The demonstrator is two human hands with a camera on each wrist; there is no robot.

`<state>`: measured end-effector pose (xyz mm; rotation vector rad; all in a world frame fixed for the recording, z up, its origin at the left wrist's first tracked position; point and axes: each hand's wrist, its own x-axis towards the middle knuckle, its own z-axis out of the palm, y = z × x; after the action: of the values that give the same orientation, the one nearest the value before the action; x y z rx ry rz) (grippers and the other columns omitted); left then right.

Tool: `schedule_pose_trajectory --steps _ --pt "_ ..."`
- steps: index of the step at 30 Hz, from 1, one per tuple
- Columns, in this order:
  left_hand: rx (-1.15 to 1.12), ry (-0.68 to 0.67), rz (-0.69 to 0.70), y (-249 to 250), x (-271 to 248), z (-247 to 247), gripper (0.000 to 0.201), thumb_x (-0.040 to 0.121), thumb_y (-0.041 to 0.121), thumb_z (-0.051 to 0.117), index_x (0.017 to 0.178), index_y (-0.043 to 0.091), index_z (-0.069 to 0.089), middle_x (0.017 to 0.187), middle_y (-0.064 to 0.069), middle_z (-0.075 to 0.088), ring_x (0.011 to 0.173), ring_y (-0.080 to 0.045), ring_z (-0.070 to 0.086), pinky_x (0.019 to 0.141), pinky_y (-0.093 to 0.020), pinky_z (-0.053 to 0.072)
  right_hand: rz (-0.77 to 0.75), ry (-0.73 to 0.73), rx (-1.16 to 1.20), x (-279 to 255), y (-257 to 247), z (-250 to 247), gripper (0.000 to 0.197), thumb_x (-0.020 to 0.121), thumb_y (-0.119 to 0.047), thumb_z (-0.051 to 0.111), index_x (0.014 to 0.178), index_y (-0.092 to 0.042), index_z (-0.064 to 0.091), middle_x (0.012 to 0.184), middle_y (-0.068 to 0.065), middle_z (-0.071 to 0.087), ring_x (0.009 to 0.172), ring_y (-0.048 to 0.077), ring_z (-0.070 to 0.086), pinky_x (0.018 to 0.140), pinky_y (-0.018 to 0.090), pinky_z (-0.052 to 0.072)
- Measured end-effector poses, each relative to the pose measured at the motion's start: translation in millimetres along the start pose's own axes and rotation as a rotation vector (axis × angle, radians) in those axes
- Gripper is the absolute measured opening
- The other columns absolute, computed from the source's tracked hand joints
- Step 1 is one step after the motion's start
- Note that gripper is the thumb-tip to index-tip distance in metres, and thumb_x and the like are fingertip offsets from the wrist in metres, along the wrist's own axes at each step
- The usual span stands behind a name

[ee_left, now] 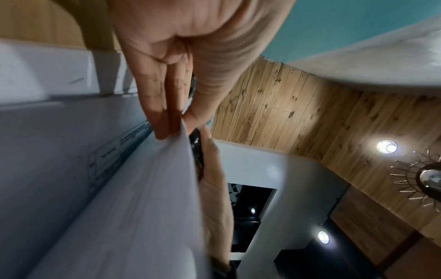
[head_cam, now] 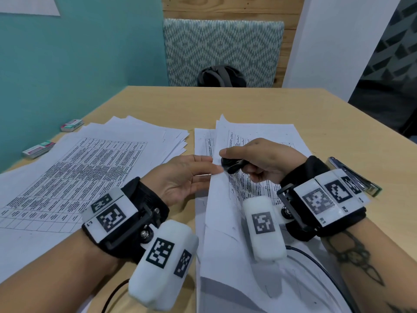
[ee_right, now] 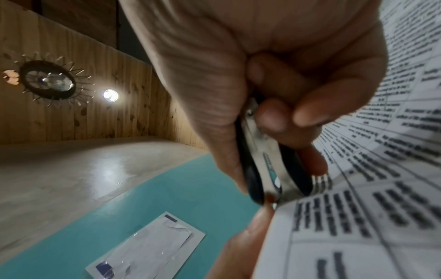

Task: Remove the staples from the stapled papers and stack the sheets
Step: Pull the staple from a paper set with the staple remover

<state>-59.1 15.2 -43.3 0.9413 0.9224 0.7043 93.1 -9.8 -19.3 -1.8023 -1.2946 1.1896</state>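
Mid-task at a desk [head_cam: 225, 105]: a loose sheet pile [head_cam: 90, 168] lies left. Right hand [head_cam: 264, 159] squeezes a staple remover [head_cam: 232, 164] at stapled papers' [head_cam: 255, 222] corner, pinched by left hand [head_cam: 182, 177].

White sheets [head_cam: 108, 168], black table print; black staple remover [head_cam: 232, 164]; teal wall [head_cam: 79, 64].

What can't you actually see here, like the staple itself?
- Staple: hidden in every view by the black staple remover and the right hand.
- Left hand grip on the lifted white printed sheet: blurred in the left wrist view.
- Small pink and green boxes: labels too small, head view.
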Motion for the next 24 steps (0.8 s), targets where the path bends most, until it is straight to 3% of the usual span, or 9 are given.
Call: schedule_pose_trajectory --steps 3,7,10,12,16,21,24 --pt "0.07 0.003 -0.011 -1 1 1 0.026 0.074 -0.006 0.066 0.088 0.012 0.053 0.073 -0.004 0.068 0.051 -0.007 0.064 0.052 -0.017 0.055 -0.005 0.005 -0.04 -1 -1 0 0.025 0.086 -0.036 0.063 0.073 -0.014 0.067 0.081 0.012 0.052 0.029 0.003 0.031 0.041 0.017 0.031" --pt "0.103 0.018 -0.007 0 2 3 0.024 0.075 -0.006 0.066 0.084 0.013 0.053 0.066 -0.003 0.067 0.046 -0.008 0.062 0.046 -0.016 0.051 -0.023 -0.015 -0.075 -6 -3 -2 0.033 0.081 -0.044 0.066 0.078 -0.012 0.068 0.072 0.01 0.047 0.027 0.002 0.035 0.044 0.018 0.031" --pt "0.132 -0.001 -0.012 -1 3 3 0.029 0.074 -0.007 0.067 0.092 0.012 0.053 0.08 -0.009 0.067 0.052 -0.012 0.065 0.051 -0.019 0.055 -0.022 -0.04 -0.06 -10 -5 -3 0.034 0.079 -0.043 0.068 0.084 -0.01 0.069 0.057 0.003 0.039 0.025 0.002 0.037 0.045 0.018 0.03" --pt "0.137 0.004 -0.006 -1 3 3 0.029 0.074 -0.008 0.066 0.093 0.011 0.054 0.082 -0.01 0.067 0.053 -0.013 0.065 0.054 -0.022 0.055 -0.02 -0.04 -0.06 -10 -5 -3 0.032 0.08 -0.04 0.068 0.089 -0.009 0.069 0.061 0.005 0.04 0.025 0.002 0.038 0.048 0.019 0.031" --pt "0.148 0.01 0.004 -1 2 3 0.03 0.074 -0.009 0.065 0.095 0.01 0.056 0.08 -0.01 0.068 0.054 -0.014 0.065 0.055 -0.024 0.056 -0.016 -0.036 -0.067 -10 -5 -2 0.028 0.082 -0.038 0.067 0.084 -0.011 0.07 0.081 0.013 0.045 0.025 0.002 0.035 0.049 0.02 0.032" --pt "0.16 0.004 0.012 -1 3 3 0.029 0.075 -0.009 0.064 0.096 0.009 0.056 0.079 -0.009 0.066 0.053 -0.013 0.064 0.055 -0.024 0.055 -0.024 -0.014 -0.075 -7 -3 -1 0.028 0.082 -0.038 0.066 0.084 -0.011 0.071 0.082 0.013 0.047 0.025 0.002 0.035 0.048 0.02 0.032" --pt "0.17 -0.012 0.017 0 3 2 0.03 0.076 -0.008 0.064 0.101 0.007 0.058 0.083 -0.01 0.066 0.056 -0.013 0.064 0.057 -0.024 0.056 -0.017 -0.004 -0.08 -5 -2 -2 0.038 0.082 -0.039 0.066 0.095 -0.004 0.071 0.082 0.013 0.048 0.026 0.003 0.033 0.043 0.018 0.031"
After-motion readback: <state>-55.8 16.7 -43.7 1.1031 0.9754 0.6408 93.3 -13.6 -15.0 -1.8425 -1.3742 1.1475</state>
